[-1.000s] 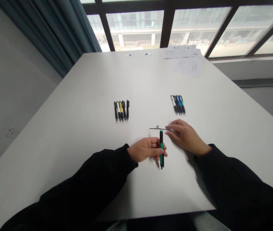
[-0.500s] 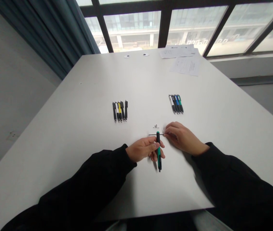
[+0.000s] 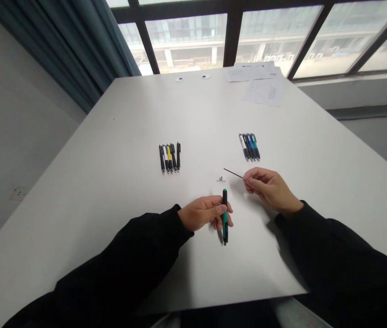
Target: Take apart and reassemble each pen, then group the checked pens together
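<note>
My left hand (image 3: 203,214) is shut around the lower barrel of a green and black pen (image 3: 225,218), which stands nearly upright with its tip toward me. My right hand (image 3: 268,187) pinches the end of a thin black ink refill (image 3: 233,172) between thumb and fingers, and the refill points up and left, clear of the pen. A small metal pen part (image 3: 221,179) lies on the white table (image 3: 111,191) just beyond the pen's top, touching neither hand.
Two rows of several click pens lie on the table: a black and yellow row (image 3: 169,157) and a white, blue and green row (image 3: 249,147). Sheets of paper (image 3: 263,91) and two small round discs (image 3: 192,78) sit at the far edge, below a window.
My right hand has moved up and to the right, drawing the refill away from the pen and tilting it. My left hand and the pen have barely moved.
</note>
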Tool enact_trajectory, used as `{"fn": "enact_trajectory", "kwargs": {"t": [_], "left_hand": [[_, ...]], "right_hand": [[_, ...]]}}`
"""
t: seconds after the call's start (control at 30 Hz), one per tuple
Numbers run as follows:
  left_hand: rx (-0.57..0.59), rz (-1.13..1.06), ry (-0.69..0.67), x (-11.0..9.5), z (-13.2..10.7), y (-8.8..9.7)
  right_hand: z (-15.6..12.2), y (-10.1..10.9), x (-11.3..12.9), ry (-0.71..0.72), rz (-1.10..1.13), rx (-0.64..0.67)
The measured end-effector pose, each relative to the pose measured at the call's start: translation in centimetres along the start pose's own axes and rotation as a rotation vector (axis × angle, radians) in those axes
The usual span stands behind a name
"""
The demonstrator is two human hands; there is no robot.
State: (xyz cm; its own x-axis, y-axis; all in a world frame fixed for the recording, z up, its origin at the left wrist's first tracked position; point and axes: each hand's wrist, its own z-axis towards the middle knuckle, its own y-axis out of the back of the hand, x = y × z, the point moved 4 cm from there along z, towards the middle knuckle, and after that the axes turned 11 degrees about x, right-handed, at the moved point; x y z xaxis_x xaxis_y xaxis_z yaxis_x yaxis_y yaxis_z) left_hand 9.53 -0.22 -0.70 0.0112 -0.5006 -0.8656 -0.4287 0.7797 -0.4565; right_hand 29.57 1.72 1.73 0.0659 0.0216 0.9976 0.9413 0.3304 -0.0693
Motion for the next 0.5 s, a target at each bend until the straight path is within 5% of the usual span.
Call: {"fn": "enact_trajectory", "kwargs": {"t": [0.17, 0.5], "left_hand": [[0.001, 0.037, -0.009, -0.18, -0.09, -0.17], [0.061, 0.051, 0.024, -0.29, -0.36, -0.63]], "right_hand": [[-0.16, -0.13, 0.12, -0.048, 0.288, -0.009], [0.31, 0.62, -0.11, -0.023, 0.380, -0.144]]}}
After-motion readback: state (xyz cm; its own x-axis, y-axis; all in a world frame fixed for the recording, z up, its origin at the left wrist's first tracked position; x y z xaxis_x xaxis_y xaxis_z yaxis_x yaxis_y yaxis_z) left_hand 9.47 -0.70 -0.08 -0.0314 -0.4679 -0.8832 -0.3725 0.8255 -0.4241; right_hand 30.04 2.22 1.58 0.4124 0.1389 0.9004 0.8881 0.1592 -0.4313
